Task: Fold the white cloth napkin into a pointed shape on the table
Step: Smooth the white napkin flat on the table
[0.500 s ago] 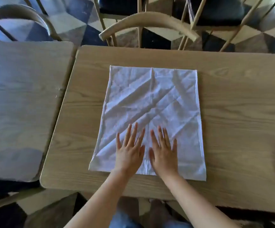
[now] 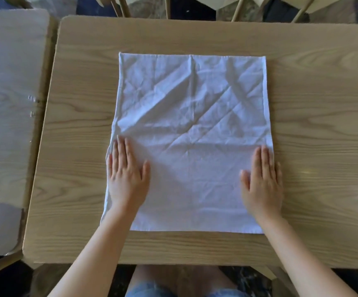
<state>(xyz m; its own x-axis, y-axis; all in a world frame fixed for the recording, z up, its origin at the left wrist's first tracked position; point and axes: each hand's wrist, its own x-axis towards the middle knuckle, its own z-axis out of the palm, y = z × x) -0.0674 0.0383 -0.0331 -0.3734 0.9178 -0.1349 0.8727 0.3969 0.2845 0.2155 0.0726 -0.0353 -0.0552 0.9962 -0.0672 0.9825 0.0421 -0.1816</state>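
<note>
My left hand [image 2: 126,179] lies flat, palm down, fingers straight and gripping nothing, on the napkin's near left edge at about 8 o'clock. My right hand [image 2: 261,181] lies the same way, flat and unclenched, on the near right edge at about 4 o'clock. Between them the white cloth napkin [image 2: 193,116] is spread open and creased on the wooden table [image 2: 83,86], reaching toward 12 o'clock. A second table [image 2: 8,82] sits at 9 o'clock, with chair legs [image 2: 238,9] beyond at 12.

dining room or café | wooden tables [image 2: 313,103] side by side | wooden chairs [image 2: 120,5]
</note>
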